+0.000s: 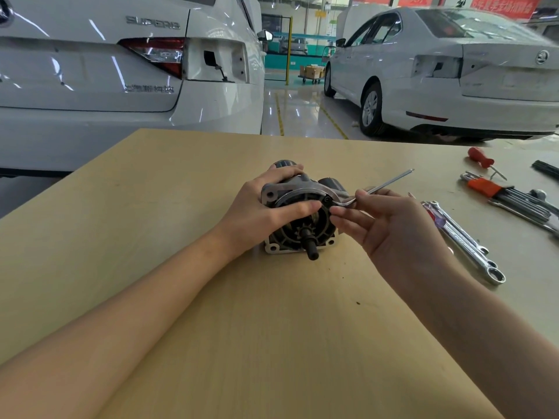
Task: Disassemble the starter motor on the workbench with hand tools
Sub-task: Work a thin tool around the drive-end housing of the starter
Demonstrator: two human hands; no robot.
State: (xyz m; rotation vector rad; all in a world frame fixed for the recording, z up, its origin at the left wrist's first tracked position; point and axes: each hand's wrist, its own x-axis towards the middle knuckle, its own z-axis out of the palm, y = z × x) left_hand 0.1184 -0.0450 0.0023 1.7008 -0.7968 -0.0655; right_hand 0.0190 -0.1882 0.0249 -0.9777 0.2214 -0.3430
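The starter motor (298, 213) lies on its side near the middle of the pale wooden workbench (181, 237), its open drive end with the small pinion gear (303, 234) and dark shaft stub facing the camera. The left hand (266, 207) grips the housing from the left, fingers curled over the top of the body and the thumb stretched flat across the front flange. The right hand (390, 225) pinches a slim L-shaped hex key (375, 189) between thumb and forefinger at its bend, the short end seated at a bolt on the upper right of the flange and the long arm slanting up to the right; the other fingers are loosely spread beneath it. To the right on the bench lie two combination wrenches (465, 240), a set of hex keys in an orange holder (496, 190) and a red-handled screwdriver (482, 158). Beyond the bench stand two white cars (90, 71) on a glossy workshop floor.
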